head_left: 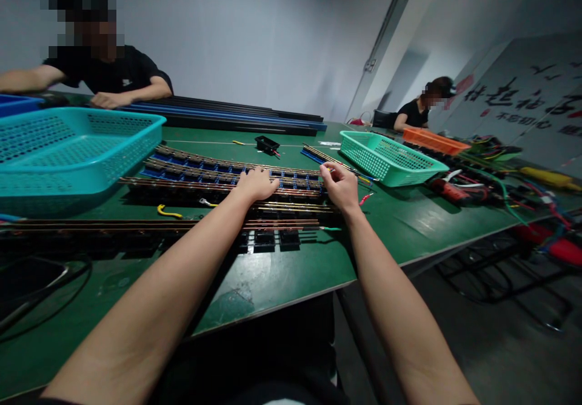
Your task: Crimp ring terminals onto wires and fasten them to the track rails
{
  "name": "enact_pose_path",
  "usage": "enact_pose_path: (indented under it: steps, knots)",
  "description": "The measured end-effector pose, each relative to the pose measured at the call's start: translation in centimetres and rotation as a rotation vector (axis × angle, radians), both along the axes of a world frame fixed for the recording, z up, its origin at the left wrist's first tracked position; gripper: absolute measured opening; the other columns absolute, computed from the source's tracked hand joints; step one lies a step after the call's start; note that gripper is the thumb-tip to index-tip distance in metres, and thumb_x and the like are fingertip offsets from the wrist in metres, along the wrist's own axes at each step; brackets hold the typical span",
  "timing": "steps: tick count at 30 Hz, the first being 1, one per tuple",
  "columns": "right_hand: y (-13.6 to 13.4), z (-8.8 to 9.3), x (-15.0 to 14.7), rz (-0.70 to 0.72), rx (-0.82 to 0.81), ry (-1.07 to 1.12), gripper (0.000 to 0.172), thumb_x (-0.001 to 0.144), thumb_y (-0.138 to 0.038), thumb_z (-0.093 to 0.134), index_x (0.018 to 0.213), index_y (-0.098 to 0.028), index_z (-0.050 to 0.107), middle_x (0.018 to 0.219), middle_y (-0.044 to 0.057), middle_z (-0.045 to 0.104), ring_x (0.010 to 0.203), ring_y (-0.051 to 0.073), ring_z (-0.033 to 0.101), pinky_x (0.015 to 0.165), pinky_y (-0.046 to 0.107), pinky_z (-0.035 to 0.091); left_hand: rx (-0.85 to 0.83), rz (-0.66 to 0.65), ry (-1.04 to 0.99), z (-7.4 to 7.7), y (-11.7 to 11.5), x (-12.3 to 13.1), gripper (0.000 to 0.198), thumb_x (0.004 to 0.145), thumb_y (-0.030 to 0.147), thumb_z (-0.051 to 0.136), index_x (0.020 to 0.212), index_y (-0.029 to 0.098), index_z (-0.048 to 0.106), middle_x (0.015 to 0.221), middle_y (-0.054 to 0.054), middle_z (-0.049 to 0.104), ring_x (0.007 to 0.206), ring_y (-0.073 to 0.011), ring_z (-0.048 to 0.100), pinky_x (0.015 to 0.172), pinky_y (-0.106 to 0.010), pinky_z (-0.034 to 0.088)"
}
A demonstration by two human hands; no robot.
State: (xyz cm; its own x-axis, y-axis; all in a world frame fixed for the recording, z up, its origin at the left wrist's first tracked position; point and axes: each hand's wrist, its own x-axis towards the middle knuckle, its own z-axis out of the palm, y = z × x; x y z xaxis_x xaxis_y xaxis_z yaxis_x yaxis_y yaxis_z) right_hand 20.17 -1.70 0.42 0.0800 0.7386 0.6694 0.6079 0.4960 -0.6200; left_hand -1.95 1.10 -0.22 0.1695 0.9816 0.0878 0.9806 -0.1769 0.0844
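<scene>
My left hand [258, 184] lies over the long conductor rails [195, 168], which have copper-coloured strips on blue holders; its fingers curl over one rail and its thumb points right. At the rails' right end, my right hand [341, 185] is closed in a pinch, thumb against fingers. What sits in that pinch is too small to make out. Just beside this hand is a red wire end [365, 199] with a metal tip. Closer to me, another copper-stripped rail [136, 225] on black holders lies across the table, with a green wire [330, 229] at its right end.
A turquoise basket [91, 177] stands left and a mint-green basket [386, 171] right. A yellow wire piece [169, 212] and a small black part [267, 145] lie on the table. Red-handled pliers [454, 191] rest at right. Two people sit across, near long dark bars [227, 117].
</scene>
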Motion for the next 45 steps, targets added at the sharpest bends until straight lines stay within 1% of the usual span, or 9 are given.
enact_pose_path:
  steps: [8, 11, 15, 18, 20, 23, 27, 38, 45]
  knots:
    - [1.4, 0.1, 1.3, 0.011, -0.057, 0.570, 0.045, 0.080, -0.063, 0.048, 0.090, -0.020, 0.055, 0.050, -0.007, 0.047, 0.041, 0.007, 0.044, 0.041, 0.019, 0.038, -0.004, -0.004, 0.007, 0.0, -0.1, -0.1, 0.067, 0.087, 0.054, 0.020, 0.130, 0.012, 0.049, 0.137, -0.018, 0.046, 0.122, -0.0324, 0.045, 0.098, -0.047, 0.035]
    - [1.7, 0.3, 1.7, 0.042, -0.086, 0.676, 0.047, 0.079, -0.065, 0.046, 0.094, -0.021, 0.052, 0.058, -0.006, 0.051, 0.039, 0.005, 0.045, 0.039, 0.018, 0.039, -0.005, -0.002, 0.006, 0.1, -0.1, 0.0, 0.067, 0.087, 0.054, 0.020, 0.131, 0.012, 0.049, 0.138, -0.018, 0.045, 0.122, -0.0329, 0.045, 0.098, -0.047, 0.035]
    - [1.6, 0.6, 1.7, 0.095, -0.050, 0.614, 0.048, 0.079, -0.059, 0.052, 0.108, -0.022, 0.050, 0.082, 0.000, 0.061, 0.046, 0.004, 0.051, 0.043, 0.018, 0.042, -0.010, 0.001, 0.008, 0.2, -0.2, 0.1, 0.066, 0.088, 0.054, 0.021, 0.131, 0.013, 0.049, 0.138, -0.018, 0.045, 0.122, -0.0321, 0.045, 0.098, -0.046, 0.035]
    - [1.0, 0.9, 1.4, 0.101, 0.038, 0.447, 0.056, 0.076, -0.049, 0.061, 0.122, -0.022, 0.045, 0.102, 0.007, 0.062, 0.059, 0.008, 0.058, 0.049, 0.021, 0.047, -0.019, 0.003, 0.010, 0.4, -0.3, 0.1, 0.065, 0.088, 0.054, 0.021, 0.131, 0.013, 0.049, 0.138, -0.018, 0.045, 0.122, -0.0316, 0.045, 0.099, -0.045, 0.035]
    - [0.2, 1.0, 1.3, 0.084, 0.123, 0.339, 0.057, 0.078, -0.044, 0.059, 0.127, -0.022, 0.041, 0.106, 0.008, 0.062, 0.066, 0.011, 0.059, 0.055, 0.025, 0.051, -0.021, 0.006, 0.011, 0.4, -0.3, 0.1, 0.065, 0.088, 0.054, 0.021, 0.131, 0.013, 0.049, 0.138, -0.017, 0.045, 0.123, -0.0315, 0.045, 0.099, -0.045, 0.035]
    - [-1.1, 1.2, 1.3, 0.015, 0.227, 0.259, 0.047, 0.085, -0.042, 0.051, 0.128, -0.023, 0.042, 0.102, 0.007, 0.063, 0.068, 0.012, 0.059, 0.060, 0.028, 0.053, -0.014, 0.004, 0.007, 0.2, -0.2, 0.0, 0.066, 0.088, 0.055, 0.021, 0.131, 0.013, 0.049, 0.139, -0.017, 0.044, 0.123, -0.0319, 0.045, 0.099, -0.045, 0.035]
    - [-2.4, 1.3, 1.7, -0.068, 0.289, 0.302, 0.042, 0.089, -0.046, 0.045, 0.123, -0.022, 0.047, 0.090, 0.005, 0.063, 0.053, 0.008, 0.054, 0.050, 0.025, 0.049, -0.008, 0.001, 0.005, 0.0, -0.1, 0.0, 0.067, 0.088, 0.055, 0.020, 0.131, 0.013, 0.049, 0.139, -0.018, 0.044, 0.123, -0.0325, 0.044, 0.099, -0.047, 0.035]
    - [-1.9, 1.0, 2.6, -0.114, 0.221, 0.389, 0.043, 0.088, -0.051, 0.043, 0.116, -0.019, 0.051, 0.081, 0.003, 0.063, 0.048, 0.009, 0.055, 0.049, 0.024, 0.047, 0.003, -0.006, 0.007, 0.1, -0.1, 0.0, 0.065, 0.087, 0.054, 0.021, 0.129, 0.013, 0.050, 0.136, -0.018, 0.047, 0.121, -0.0325, 0.047, 0.098, -0.048, 0.036]
    - [-2.2, 1.1, 2.3, -0.099, 0.265, 0.379, 0.043, 0.089, -0.052, 0.041, 0.118, -0.021, 0.048, 0.082, 0.002, 0.061, 0.049, 0.008, 0.055, 0.049, 0.023, 0.048, -0.007, 0.002, 0.003, 0.2, -0.2, 0.1, 0.065, 0.087, 0.054, 0.021, 0.129, 0.014, 0.050, 0.137, -0.017, 0.046, 0.123, -0.0321, 0.045, 0.099, -0.048, 0.035]
